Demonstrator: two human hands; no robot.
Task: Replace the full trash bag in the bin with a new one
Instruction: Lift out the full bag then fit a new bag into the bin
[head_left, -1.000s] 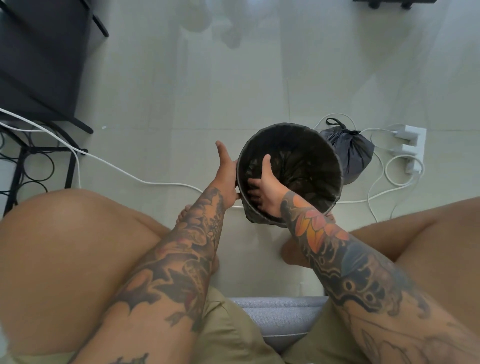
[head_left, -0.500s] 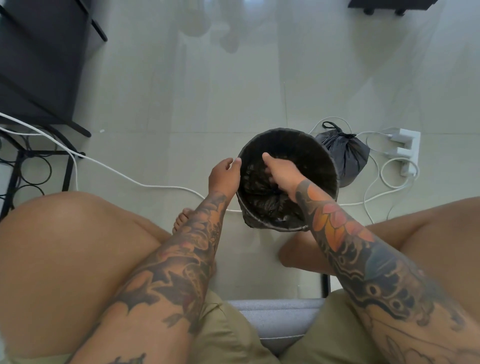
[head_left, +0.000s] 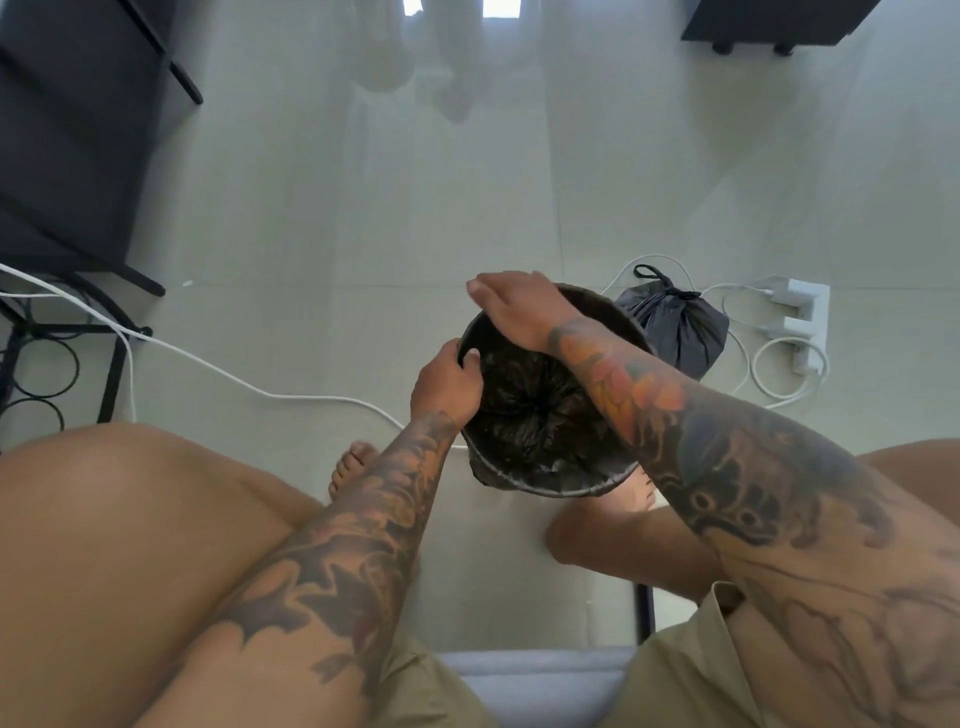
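Note:
A round dark bin (head_left: 545, 486) stands on the floor between my feet, lined with a new black bag (head_left: 535, 410) that is crumpled inside. My left hand (head_left: 448, 384) grips the bin's left rim, thumb curled over the bag's edge. My right hand (head_left: 514, 306) lies across the far rim with fingers straight, pointing left, over the bag's edge there. The full trash bag (head_left: 675, 325), black and tied at the top, sits on the floor just behind and right of the bin.
A white power strip (head_left: 802, 325) with looped white cables lies right of the full bag. Another white cable (head_left: 234, 376) runs across the floor on the left to a black metal rack (head_left: 47, 358). I sit on a grey seat (head_left: 535, 680).
My right hand came out of the bin's inside and moved up to the far rim. My left hand stayed on the left rim. The bag's inside now shows uncovered.

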